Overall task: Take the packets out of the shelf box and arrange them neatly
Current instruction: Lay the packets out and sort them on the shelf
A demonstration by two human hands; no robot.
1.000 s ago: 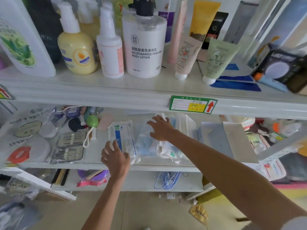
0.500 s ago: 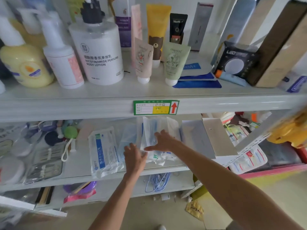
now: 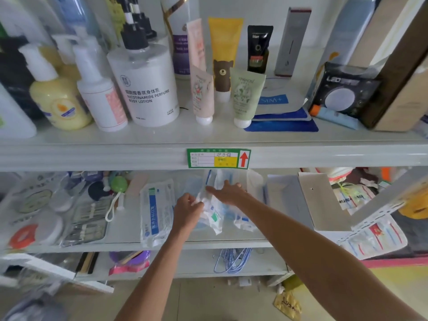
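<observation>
Several clear plastic mask packets lie on the middle shelf [image 3: 129,247]. One packet with a blue stripe [image 3: 155,210] lies flat at the left of the group. My left hand [image 3: 187,210] pinches the edge of a middle packet [image 3: 212,217]. My right hand [image 3: 228,193] rests with spread fingers on the packets beside it, its thumb on the same packet. More packets [image 3: 243,218] lie under and right of that hand. An open white cardboard box [image 3: 319,202] stands to the right.
Lotion bottles [image 3: 143,89] and cream tubes [image 3: 245,98] crowd the upper shelf. Manicure kits [image 3: 89,222] and small items fill the middle shelf's left side. A white wire rack [image 3: 382,205] with hanging packets juts in at the right. Blue hangers [image 3: 231,259] lie on the lower shelf.
My left hand has moved right from the blue-striped packet to the middle packet and pinched it. My right hand stays on the packets. The view has shifted to the right.
</observation>
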